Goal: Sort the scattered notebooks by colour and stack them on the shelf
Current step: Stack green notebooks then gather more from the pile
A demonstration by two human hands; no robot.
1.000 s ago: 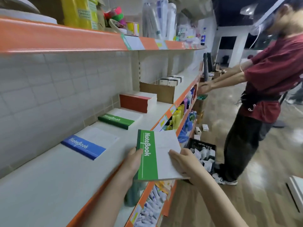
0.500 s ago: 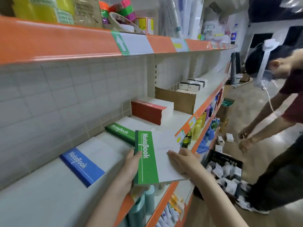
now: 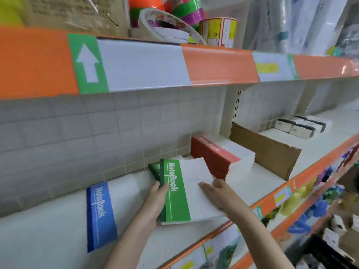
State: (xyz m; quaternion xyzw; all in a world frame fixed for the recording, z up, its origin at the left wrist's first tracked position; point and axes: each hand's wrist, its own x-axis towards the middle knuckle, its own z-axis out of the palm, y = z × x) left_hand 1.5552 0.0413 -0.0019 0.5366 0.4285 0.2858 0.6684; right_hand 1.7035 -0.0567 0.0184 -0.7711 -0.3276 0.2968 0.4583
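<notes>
- Spanning the whole view, the white shelf (image 3: 258, 183) with its orange front edge fills more of the picture than half a second ago; the bystander who stood on the right is out of sight now.
- Above it, the upper shelf edge (image 3: 217, 66) shows a green label with a white arrow (image 3: 88, 63), and tape rolls (image 3: 174, 12) sit on top.
- The cardboard divider (image 3: 272, 154) stands upright on the shelf, just right of the red stack.
- The red notebook stack (image 3: 217, 158) sits against the tiled wall, same spot as before.
- The blue notebook (image 3: 101, 216) lies flat at the left, unmoved.
- The held green notebook (image 3: 176, 193) is now over the shelf board, its far end overlapping the green notebook (image 3: 154, 168) already lying there; earlier it hung at the front edge.
- The left hand (image 3: 155, 202) grips the green spine, thumb on the cover, fingers hidden beneath.
- The right hand (image 3: 219, 195) lies on the white cover with fingers straight, pressing rather than pinching.
</notes>
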